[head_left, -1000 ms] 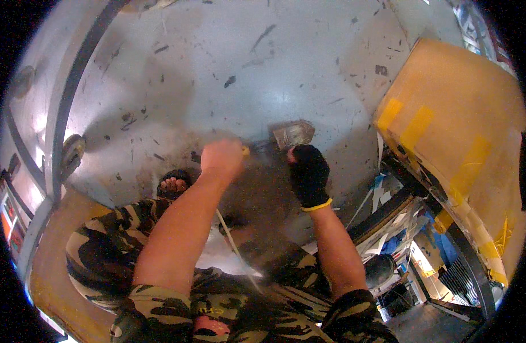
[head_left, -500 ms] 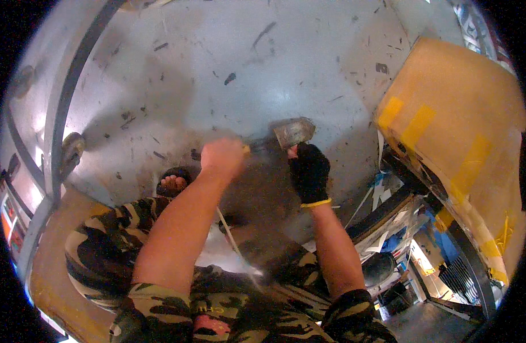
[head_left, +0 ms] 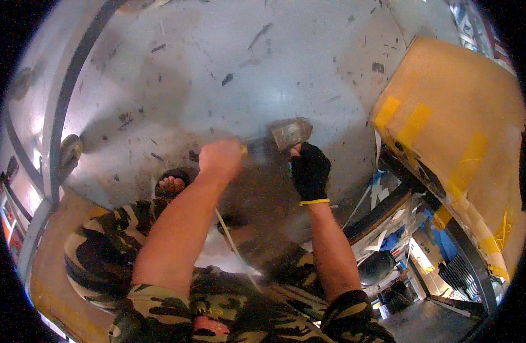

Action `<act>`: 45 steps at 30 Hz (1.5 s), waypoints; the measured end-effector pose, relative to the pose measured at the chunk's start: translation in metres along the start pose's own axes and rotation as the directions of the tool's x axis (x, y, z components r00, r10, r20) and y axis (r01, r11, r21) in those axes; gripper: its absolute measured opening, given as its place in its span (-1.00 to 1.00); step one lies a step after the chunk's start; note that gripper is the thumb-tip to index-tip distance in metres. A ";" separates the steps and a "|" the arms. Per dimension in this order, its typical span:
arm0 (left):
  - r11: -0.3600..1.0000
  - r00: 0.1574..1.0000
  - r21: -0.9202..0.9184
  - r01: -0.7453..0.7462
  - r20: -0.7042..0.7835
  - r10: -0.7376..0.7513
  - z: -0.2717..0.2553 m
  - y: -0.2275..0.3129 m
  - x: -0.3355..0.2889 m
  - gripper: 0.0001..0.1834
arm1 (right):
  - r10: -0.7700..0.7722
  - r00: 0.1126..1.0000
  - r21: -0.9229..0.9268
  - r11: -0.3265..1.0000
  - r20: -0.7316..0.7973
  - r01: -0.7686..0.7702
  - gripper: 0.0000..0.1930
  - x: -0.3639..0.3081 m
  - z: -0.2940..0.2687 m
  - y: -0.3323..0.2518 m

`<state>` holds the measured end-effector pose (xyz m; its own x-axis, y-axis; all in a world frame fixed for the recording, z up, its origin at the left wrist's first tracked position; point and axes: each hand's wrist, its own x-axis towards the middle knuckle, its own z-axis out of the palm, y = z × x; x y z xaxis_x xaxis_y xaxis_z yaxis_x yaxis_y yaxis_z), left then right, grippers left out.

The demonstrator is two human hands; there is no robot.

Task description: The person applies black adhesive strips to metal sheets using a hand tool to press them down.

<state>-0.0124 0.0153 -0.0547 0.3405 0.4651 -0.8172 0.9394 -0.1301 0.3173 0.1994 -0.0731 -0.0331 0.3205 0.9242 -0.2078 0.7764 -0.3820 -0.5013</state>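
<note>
My bare left hand (head_left: 222,160) is closed round a tool handle, blurred by motion. A dark end of the handle (head_left: 193,155) pokes out on the left, with a yellow bit on the right. A dim dark bar seems to run from there toward a flat, worn grey metal piece (head_left: 291,133); I cannot tell whether they are joined. My right hand (head_left: 311,172), in a black glove with a yellow cuff, is closed at the metal piece's lower edge, its bare thumb tip against it. The piece is held low over the grey floor (head_left: 217,51).
A large taped cardboard box (head_left: 457,108) stands at the right beside a dark metal frame (head_left: 468,268). A grey metal bar (head_left: 63,91) curves up the left, with a caster wheel (head_left: 70,153) near it. Bare toes (head_left: 171,184) show beside my left forearm. Cardboard (head_left: 68,251) lies lower left.
Hands and metal piece stay almost where they were. The left hand has shifted very slightly left and remains blurred. The whole view has moved a little.
</note>
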 end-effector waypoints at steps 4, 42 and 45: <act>1.000 1.000 0.004 0.004 0.011 -0.004 0.002 -0.003 0.004 -0.73 | 0.117 0.986 0.005 0.993 0.122 -0.118 -0.82 0.003 -0.005 0.009; 0.999 0.999 0.014 0.036 0.009 -0.036 0.001 0.002 0.000 -0.60 | -0.167 0.981 -0.176 0.967 0.095 0.182 -0.91 0.012 0.010 -0.008; 0.999 0.999 0.026 0.029 0.024 -0.030 0.005 -0.003 0.004 -0.60 | -0.220 0.975 -0.146 0.964 0.032 0.223 -0.84 0.026 -0.003 -0.001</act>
<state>-0.0135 0.0134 -0.0609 0.3131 0.4478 -0.8375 0.9497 -0.1390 0.2808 0.2088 -0.0482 -0.0353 0.1241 0.9851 -0.1189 0.8990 -0.1624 -0.4067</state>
